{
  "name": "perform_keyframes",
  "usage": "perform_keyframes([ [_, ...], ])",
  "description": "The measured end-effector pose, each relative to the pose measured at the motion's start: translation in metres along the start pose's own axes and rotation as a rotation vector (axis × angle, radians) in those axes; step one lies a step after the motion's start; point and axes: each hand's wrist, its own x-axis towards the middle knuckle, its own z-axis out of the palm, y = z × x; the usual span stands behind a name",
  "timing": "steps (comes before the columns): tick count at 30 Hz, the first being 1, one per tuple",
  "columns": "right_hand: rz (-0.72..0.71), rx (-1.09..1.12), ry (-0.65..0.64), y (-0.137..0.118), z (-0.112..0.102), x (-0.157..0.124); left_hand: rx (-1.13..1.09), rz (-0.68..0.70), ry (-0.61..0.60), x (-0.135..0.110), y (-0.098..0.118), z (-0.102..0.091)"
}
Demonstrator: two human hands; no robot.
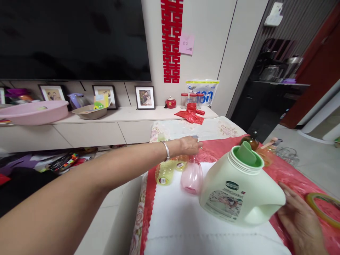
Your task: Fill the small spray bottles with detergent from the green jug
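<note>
Two bare hands are at work over the tabletop (pixel 227 130), which is spread with floral cloth, a shiny red plastic sheet (pixel 212 150) and a white cloth (pixel 175 219) with a scalloped edge.

The left hand (pixel 190 145), with a silver bangle (pixel 166 150) at its wrist, reaches far forward, palm down, its fingers bent downward. It is above and just behind the top of a clear pink rounded bottle (pixel 191 179). The fingertips are largely hidden, so whether this hand is closed on anything cannot be told. Below its wrist are a textured, clear yellow container (pixel 164 173) and, between that and the pink bottle, a second clear yellow container (pixel 180 164).

The right hand (pixel 299 214) is at the handle end of a large pale green plastic jug (pixel 255 198), thumb side up, fingers loosely bent and partly spread. Some fingers pass out of sight at the jug's edge; whether they grip it cannot be told. The jug stands mainly on the white cloth, right of the pink bottle, with a green plastic spout (pixel 248 154) in its open mouth. Near the right hand lies a yellow-green ring (pixel 311 203).
</note>
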Motion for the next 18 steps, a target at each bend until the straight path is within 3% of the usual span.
perform_keyframes([
  [11,0.037,-0.039,-0.001,0.001,0.002,0.006,-0.069,-0.117,-0.034,0.035,-0.024,0.043],
  [18,0.031,-0.047,-0.062,0.003,-0.002,0.008,-0.150,-0.292,0.046,0.032,-0.004,0.048],
])
